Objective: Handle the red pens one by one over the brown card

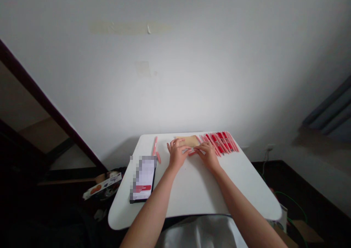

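Note:
My left hand point(177, 153) and my right hand point(208, 155) rest close together near the far edge of a small white table point(192, 189). Between their fingertips lies a red pen point(192, 152), pinched at both ends. The fingers of both hands are curled around it. Just behind the hands lies a tan cardboard piece point(189, 141). A row of several red pens point(221, 142) lies to the right of my right hand. One more red pen point(155, 145) and a short red cap point(158, 157) lie left of my left hand.
A phone point(143, 180) lies on the table's left side. A white wall stands directly behind the table. A printed box point(102, 184) lies on the dark floor at the left. Cables point(290, 204) run over the floor at the right.

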`<action>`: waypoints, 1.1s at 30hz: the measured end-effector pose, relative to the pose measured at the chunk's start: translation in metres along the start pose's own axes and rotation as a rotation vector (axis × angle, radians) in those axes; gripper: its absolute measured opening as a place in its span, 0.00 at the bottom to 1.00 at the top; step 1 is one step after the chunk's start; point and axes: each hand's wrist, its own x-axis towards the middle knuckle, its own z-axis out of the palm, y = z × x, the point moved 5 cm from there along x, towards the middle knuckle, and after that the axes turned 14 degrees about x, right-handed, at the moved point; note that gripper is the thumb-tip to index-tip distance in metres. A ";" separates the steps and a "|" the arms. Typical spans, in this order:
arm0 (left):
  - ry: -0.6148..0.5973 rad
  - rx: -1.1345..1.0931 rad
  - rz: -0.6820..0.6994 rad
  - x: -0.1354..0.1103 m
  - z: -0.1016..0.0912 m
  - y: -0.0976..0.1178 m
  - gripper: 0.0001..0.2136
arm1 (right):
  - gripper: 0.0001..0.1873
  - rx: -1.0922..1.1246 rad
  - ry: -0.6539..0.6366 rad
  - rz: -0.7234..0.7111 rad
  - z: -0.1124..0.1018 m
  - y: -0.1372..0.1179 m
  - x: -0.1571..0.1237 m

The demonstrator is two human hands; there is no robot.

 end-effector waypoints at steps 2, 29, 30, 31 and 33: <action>-0.010 -0.007 -0.005 0.000 0.000 0.001 0.04 | 0.17 -0.005 0.000 -0.006 0.000 0.001 0.000; 0.119 0.007 -0.270 -0.001 -0.012 -0.020 0.03 | 0.17 0.032 0.232 0.006 -0.026 0.017 0.003; 0.116 0.002 -0.272 -0.001 -0.012 -0.020 0.03 | 0.17 0.033 0.235 -0.002 -0.026 0.017 0.003; 0.113 -0.004 -0.272 -0.001 -0.012 -0.019 0.03 | 0.17 0.034 0.237 -0.008 -0.026 0.017 0.003; 0.110 -0.012 -0.269 -0.001 -0.013 -0.019 0.03 | 0.17 0.034 0.240 -0.010 -0.026 0.017 0.003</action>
